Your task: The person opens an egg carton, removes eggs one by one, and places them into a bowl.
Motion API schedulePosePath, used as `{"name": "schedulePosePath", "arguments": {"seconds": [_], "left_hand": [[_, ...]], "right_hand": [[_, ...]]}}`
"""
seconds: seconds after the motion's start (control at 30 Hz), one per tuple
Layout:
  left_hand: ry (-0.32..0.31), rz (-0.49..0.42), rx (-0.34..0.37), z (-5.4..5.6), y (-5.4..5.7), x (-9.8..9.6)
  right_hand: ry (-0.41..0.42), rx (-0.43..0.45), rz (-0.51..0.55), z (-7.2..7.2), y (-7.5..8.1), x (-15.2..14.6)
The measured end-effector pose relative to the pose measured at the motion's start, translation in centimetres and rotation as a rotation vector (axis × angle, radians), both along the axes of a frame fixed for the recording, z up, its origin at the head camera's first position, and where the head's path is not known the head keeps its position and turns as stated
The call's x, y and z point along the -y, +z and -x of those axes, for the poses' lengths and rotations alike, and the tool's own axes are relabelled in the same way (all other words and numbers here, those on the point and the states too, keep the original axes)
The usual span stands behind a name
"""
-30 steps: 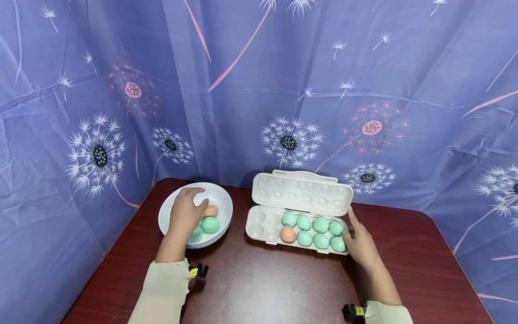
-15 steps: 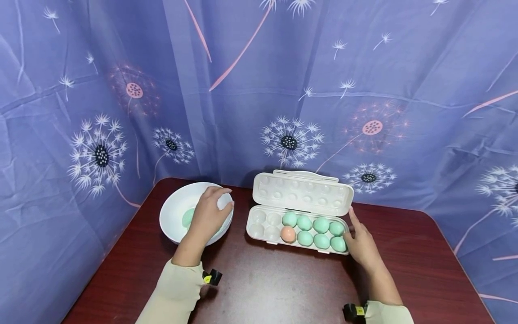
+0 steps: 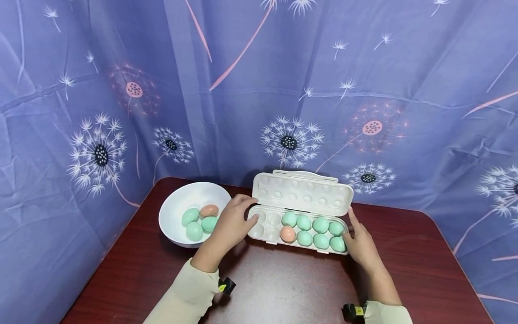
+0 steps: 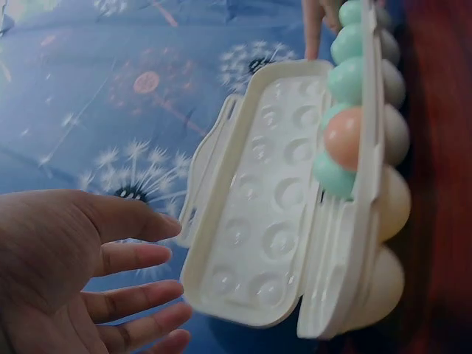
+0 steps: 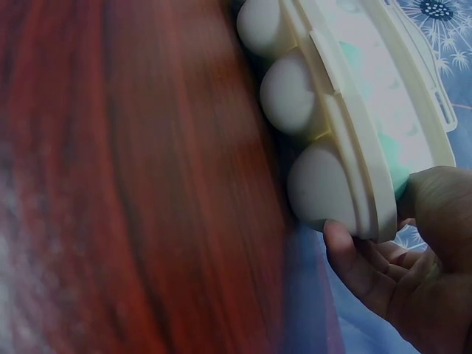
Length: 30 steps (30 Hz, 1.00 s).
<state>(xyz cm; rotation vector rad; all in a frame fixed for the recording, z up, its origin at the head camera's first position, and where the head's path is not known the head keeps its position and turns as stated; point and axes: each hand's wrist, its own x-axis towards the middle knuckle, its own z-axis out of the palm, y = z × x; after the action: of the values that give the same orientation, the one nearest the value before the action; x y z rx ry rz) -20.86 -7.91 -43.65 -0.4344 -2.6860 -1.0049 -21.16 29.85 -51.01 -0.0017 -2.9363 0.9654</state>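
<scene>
A white egg carton (image 3: 279, 245) lies with its lid (image 3: 301, 194) raised. Mint green eggs (image 3: 321, 241) fill its right side, with one orange egg (image 3: 288, 234) beside them. My left hand (image 3: 232, 220) holds nothing; its fingers and thumb are spread at the carton's left end, and in the left wrist view its fingers (image 4: 133, 299) reach toward the lid's edge. At the opposite end, my right hand (image 3: 364, 245) grips the carton, fingers (image 5: 361, 273) against the underside and thumb up at the rim, the index finger along the lid in the head view.
A white bowl (image 3: 171, 204) at the back left holds several eggs, green (image 3: 194, 231) and orange (image 3: 209, 210). The dark red wooden table (image 3: 283, 288) runs back to a blue dandelion-print curtain (image 3: 243, 112). Each wrist wears a black camera (image 3: 226, 285).
My left hand has moved right, from over the bowl to the carton's left end, uncovering the eggs in the bowl. The right hand and the carton have stayed in place.
</scene>
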Motion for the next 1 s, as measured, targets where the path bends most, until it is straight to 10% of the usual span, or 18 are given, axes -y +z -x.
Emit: {"name": "schedulePosePath", "arguments": {"seconds": [1.0], "left_hand": [[-0.171,0.221,-0.115,-0.6,-6.5,-7.8]], "right_hand": [[-0.002,-0.006,-0.001,0.0,-0.1,-0.1]]}}
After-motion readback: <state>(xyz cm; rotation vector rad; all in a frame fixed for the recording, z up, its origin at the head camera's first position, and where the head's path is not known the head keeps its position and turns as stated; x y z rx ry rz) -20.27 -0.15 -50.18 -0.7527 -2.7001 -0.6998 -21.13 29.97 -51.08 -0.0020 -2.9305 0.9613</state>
